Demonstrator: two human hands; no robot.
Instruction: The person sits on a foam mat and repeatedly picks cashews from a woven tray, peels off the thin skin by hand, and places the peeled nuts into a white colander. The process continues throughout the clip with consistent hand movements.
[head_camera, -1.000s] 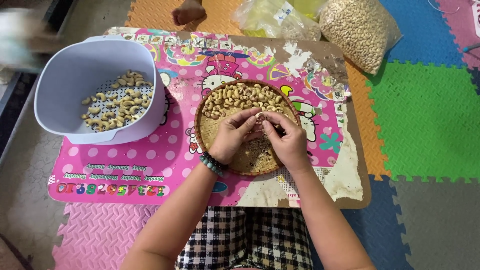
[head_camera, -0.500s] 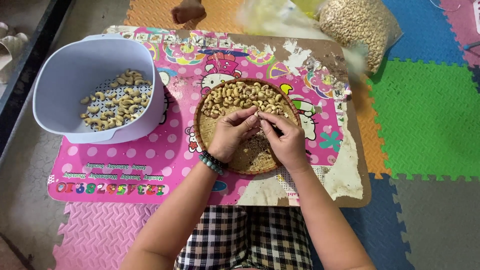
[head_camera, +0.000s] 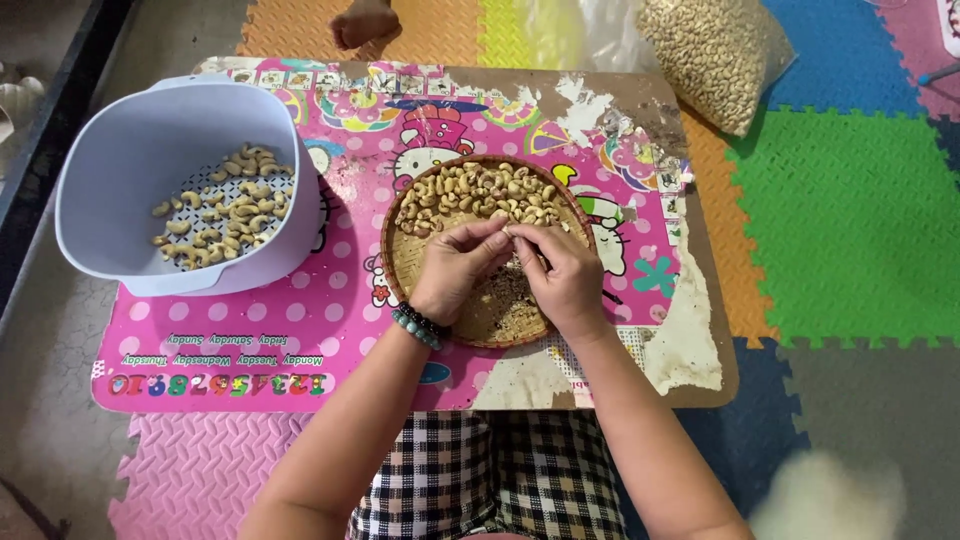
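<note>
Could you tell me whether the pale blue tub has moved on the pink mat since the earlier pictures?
No. The pale blue tub sits over the same left corner of the pink mat, just as before; only the camera shifted slightly.

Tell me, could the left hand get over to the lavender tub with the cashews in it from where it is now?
Probably yes. The left hand is over the woven tray, pinching a nut with the right hand. The lavender tub sits open-topped on its own side, and only bare pink mat lies between them.
</note>
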